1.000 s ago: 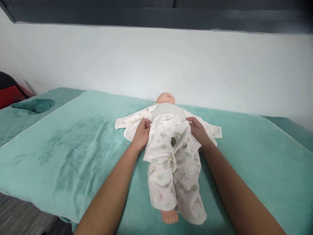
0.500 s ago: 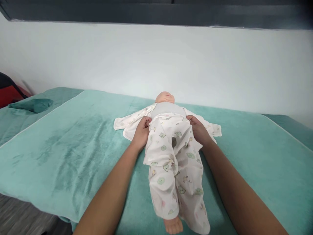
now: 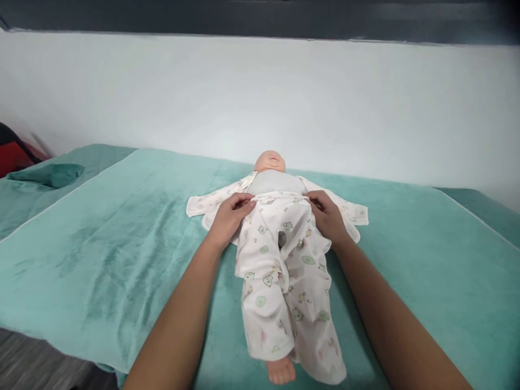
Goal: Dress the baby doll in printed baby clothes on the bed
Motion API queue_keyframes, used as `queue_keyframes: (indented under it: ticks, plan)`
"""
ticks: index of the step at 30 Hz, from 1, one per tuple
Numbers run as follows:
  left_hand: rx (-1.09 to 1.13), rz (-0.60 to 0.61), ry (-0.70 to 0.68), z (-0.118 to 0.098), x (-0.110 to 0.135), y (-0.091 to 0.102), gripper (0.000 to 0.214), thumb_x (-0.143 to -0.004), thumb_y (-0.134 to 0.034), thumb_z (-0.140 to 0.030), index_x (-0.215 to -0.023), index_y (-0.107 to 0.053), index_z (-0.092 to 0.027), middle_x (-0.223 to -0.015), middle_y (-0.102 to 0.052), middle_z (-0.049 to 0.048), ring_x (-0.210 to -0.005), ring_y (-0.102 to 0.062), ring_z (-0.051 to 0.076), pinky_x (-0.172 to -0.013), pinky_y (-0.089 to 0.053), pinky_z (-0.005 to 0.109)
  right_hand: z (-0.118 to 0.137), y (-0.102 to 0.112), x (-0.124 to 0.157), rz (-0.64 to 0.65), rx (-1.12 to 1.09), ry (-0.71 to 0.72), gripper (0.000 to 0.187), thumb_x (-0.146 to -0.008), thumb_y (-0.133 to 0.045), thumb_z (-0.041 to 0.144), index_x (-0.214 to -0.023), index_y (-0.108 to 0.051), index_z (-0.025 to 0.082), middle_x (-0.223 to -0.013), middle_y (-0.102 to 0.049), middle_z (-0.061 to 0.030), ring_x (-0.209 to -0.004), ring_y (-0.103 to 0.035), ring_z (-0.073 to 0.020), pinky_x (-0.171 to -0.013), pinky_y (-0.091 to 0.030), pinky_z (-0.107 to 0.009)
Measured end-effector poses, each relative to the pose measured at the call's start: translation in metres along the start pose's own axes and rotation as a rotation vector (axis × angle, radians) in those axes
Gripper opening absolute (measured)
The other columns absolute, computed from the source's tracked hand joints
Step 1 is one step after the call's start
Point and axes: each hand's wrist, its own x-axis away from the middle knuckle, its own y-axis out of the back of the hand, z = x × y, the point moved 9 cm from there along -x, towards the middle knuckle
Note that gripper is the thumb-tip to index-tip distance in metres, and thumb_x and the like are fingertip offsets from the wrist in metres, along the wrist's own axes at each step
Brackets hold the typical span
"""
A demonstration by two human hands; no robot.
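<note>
A baby doll [image 3: 270, 161] lies on its back, head toward the wall, on a green blanket. Patterned white pants [image 3: 266, 254] cover its legs up to the waist; one bare foot [image 3: 281, 370] sticks out of the left pant leg, while the other foot is hidden in the cloth. My left hand [image 3: 231, 216] pinches the waistband at its left side. At the opposite side of the waist, my right hand [image 3: 327, 214] has its fingers closed on the waistband too. A matching open shirt [image 3: 219, 199] is spread beneath the doll with sleeves out, baring the grey torso [image 3: 276, 182].
The green blanket [image 3: 101, 260] spreads over the bed. A white wall [image 3: 260, 92] rises behind it under a dark ledge [image 3: 260, 19]. Crumpled green fabric [image 3: 51, 174] and a red and black object [image 3: 14, 154] are at the far left. Dark flooring [image 3: 44, 360] shows lower left.
My left hand has shifted onto the front of the waistband, thumb now on top. The waistband lies flatter across the doll's waist. The view has shifted slightly.
</note>
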Motion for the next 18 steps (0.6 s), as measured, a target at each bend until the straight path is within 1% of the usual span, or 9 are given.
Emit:
queue_keyframes:
  ticks: [1,3,5,7,9,10,14,16,18]
  plan:
    - [-0.010,0.007,-0.003,0.000,0.000,-0.001,0.023,-0.076,-0.072,-0.037,-0.091,-0.071,-0.019,-0.093,-0.068,0.0028,-0.090,-0.059,0.019,-0.087,-0.045,0.030,0.004,0.000,-0.001,-0.015,0.025,0.050,0.022,-0.085,-0.063,0.045,-0.090,-0.066,0.025,-0.100,-0.065,-0.0046,-0.095,-0.059,-0.0225,-0.085,-0.046,-0.037]
    - [-0.038,-0.019,-0.022,0.001,-0.001,0.001,0.020,-0.077,-0.071,-0.036,-0.088,-0.069,-0.019,-0.088,-0.067,0.0021,-0.086,-0.059,0.018,-0.084,-0.046,0.030,0.004,-0.002,-0.003,-0.026,0.026,0.045,0.023,-0.086,-0.062,0.046,-0.092,-0.068,0.025,-0.107,-0.066,-0.0061,-0.103,-0.059,-0.0240,-0.092,-0.045,-0.039]
    - [-0.073,-0.087,-0.071,0.000,-0.001,0.004,0.017,-0.079,-0.069,-0.035,-0.086,-0.066,-0.019,-0.089,-0.066,0.0022,-0.085,-0.059,0.017,-0.083,-0.046,0.030,-0.005,-0.004,-0.004,-0.028,-0.010,-0.057,0.026,-0.086,-0.061,0.047,-0.096,-0.069,0.025,-0.107,-0.069,-0.0058,-0.103,-0.061,-0.0244,-0.095,-0.044,-0.041]
    - [-0.080,-0.142,-0.141,-0.004,-0.002,0.005,0.015,-0.081,-0.067,-0.034,-0.084,-0.063,-0.020,-0.102,-0.068,0.0040,-0.091,-0.060,0.018,-0.087,-0.046,0.030,-0.013,-0.005,-0.005,-0.032,-0.037,-0.155,0.027,-0.085,-0.061,0.048,-0.095,-0.070,0.024,-0.105,-0.071,-0.0044,-0.101,-0.062,-0.0243,-0.096,-0.043,-0.041]
    - [-0.064,-0.151,-0.180,-0.007,-0.005,0.002,0.013,-0.083,-0.065,-0.032,-0.082,-0.060,-0.020,-0.115,-0.067,0.0047,-0.099,-0.061,0.018,-0.092,-0.045,0.030,-0.016,-0.006,-0.007,-0.036,-0.049,-0.205,0.027,-0.084,-0.061,0.048,-0.088,-0.069,0.023,-0.098,-0.071,-0.0026,-0.097,-0.061,-0.0235,-0.094,-0.043,-0.039]
    - [-0.069,-0.149,-0.176,-0.008,-0.008,0.001,0.012,-0.084,-0.063,-0.030,-0.081,-0.058,-0.020,-0.115,-0.067,0.0041,-0.101,-0.061,0.018,-0.092,-0.044,0.030,-0.017,-0.006,-0.008,-0.037,-0.053,-0.221,0.027,-0.084,-0.061,0.048,-0.084,-0.068,0.023,-0.093,-0.070,-0.0017,-0.094,-0.061,-0.0229,-0.091,-0.043,-0.038]
    - [-0.240,-0.218,-0.102,-0.009,-0.028,0.003,0.011,-0.088,-0.057,-0.028,-0.079,-0.055,-0.021,-0.085,-0.066,-0.0003,-0.085,-0.059,0.017,-0.081,-0.044,0.029,-0.022,-0.007,-0.011,-0.029,-0.079,-0.269,0.028,-0.081,-0.061,0.048,-0.077,-0.064,0.021,-0.083,-0.067,0.0000,-0.084,-0.058,-0.0207,-0.082,-0.043,-0.034]
    - [-0.334,-0.248,-0.085,-0.011,-0.039,0.003,0.012,-0.090,-0.055,-0.028,-0.079,-0.054,-0.021,-0.079,-0.062,-0.0009,-0.079,-0.057,0.017,-0.077,-0.043,0.029,-0.024,-0.009,-0.012,-0.021,-0.077,-0.282,0.027,-0.081,-0.061,0.047,-0.079,-0.066,0.021,-0.086,-0.068,-0.0010,-0.085,-0.058,-0.0212,-0.082,-0.044,-0.035]
    - [-0.396,-0.247,-0.079,-0.009,-0.048,0.001,0.013,-0.090,-0.054,-0.027,-0.078,-0.053,-0.021,-0.080,-0.062,-0.0004,-0.079,-0.057,0.017,-0.076,-0.042,0.030,-0.021,-0.008,-0.014,-0.020,-0.025,-0.247,0.025,-0.082,-0.060,0.045,-0.081,-0.067,0.021,-0.090,-0.069,-0.0026,-0.088,-0.059,-0.0224,-0.084,-0.044,-0.036]
